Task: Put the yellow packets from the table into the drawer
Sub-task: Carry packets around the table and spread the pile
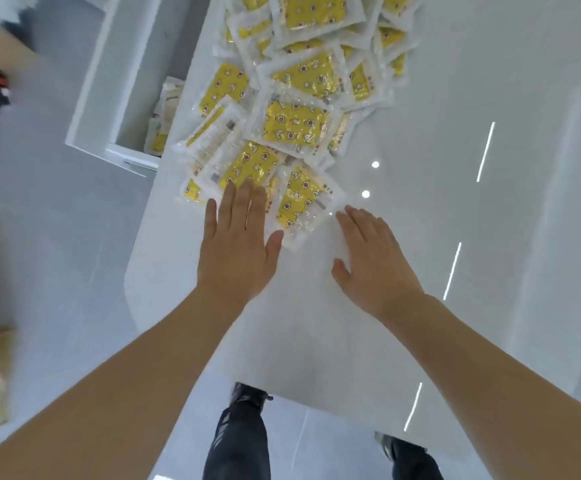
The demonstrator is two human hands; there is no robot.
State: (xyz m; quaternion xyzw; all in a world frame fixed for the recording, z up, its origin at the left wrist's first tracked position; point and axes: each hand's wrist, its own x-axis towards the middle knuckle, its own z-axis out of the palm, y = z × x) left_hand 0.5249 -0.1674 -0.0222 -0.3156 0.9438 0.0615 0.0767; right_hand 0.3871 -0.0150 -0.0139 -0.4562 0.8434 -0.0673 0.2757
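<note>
Both hands reach flat and empty: left hand (pixel 239 244) touches the nearest yellow packets (pixel 296 129) heaped on the tabletop (pixel 316 341), right hand (pixel 372 258) beside. Gathering comes next, then the open drawer (pixel 123 98) (a few inside).

Print on yellow packets (pixel 296 128) too blurred, unreadable

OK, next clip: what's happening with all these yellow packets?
A person is reaching both bare hands toward a heap of yellow packets on a white table. The left hand lies flat with its fingertips on the nearest packets; the right hand is open beside the heap, holding nothing. The open drawer to the left already contains a few packets.
</note>
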